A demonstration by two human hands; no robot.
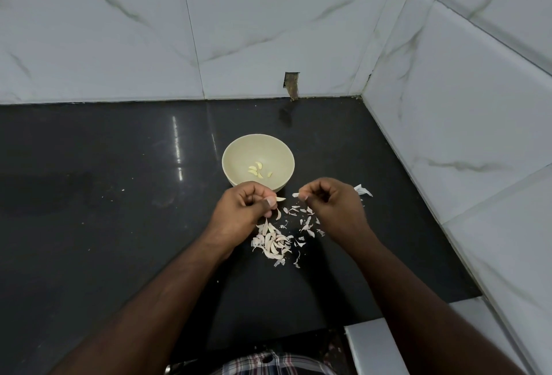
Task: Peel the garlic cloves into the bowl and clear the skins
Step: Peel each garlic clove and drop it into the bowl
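The left hand [243, 205] has its fingers curled in, and thumb and forefinger pinch a garlic clove [280, 199] whose pale pointed tip sticks out to the right, past the fingertips. Facing it, a small gap away, the right hand [330, 204] is curled the same way and pinches a scrap of skin [295, 194] between thumb and forefinger — the scrap points left toward the clove's tip but does not touch it. Both hands hover just above the dark worktop [104, 195], wrists and bare forearms running back toward the near edge. Directly beyond the knuckles stands a pale green bowl [236, 153], its near rim hidden behind the left hand; five or so peeled cloves [257, 171] lie at its bottom. Below and between the hands the loose skins [273, 241] are strewn on the worktop, heaped thickest under the left wrist and thinning out toward the right hand. A larger white papery piece [363, 190] shows just beyond the right hand — what it is cannot be told. The worktop runs back to a corner of white marble-look wall tiles [298, 31], toward the far right.
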